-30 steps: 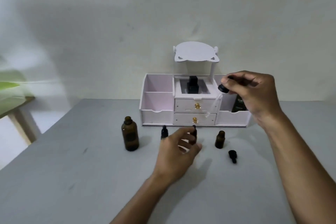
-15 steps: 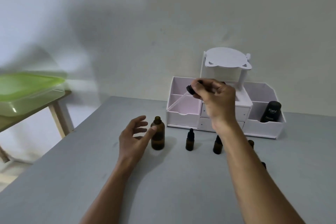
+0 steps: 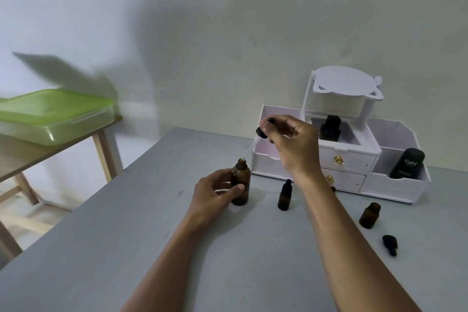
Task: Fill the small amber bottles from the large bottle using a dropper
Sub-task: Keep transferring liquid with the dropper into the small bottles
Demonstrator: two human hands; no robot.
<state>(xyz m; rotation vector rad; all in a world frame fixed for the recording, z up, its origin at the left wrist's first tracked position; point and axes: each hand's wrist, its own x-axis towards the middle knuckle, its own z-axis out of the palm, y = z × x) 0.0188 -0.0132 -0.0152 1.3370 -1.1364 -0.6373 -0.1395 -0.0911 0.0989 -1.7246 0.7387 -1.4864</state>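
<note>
On the grey table [image 3: 126, 248], left hand [image 3: 215, 191] is gripping the large amber bottle [image 3: 240, 182], uncapped and standing upright. Right hand [image 3: 291, 145] is pinching the dropper [image 3: 255, 140] by its black bulb, glass tip angling down to just above the bottle mouth. One capped small bottle [image 3: 285, 195] is standing beside, an open one [image 3: 370, 215] sitting further right, its loose cap [image 3: 390, 244] lying near it.
</note>
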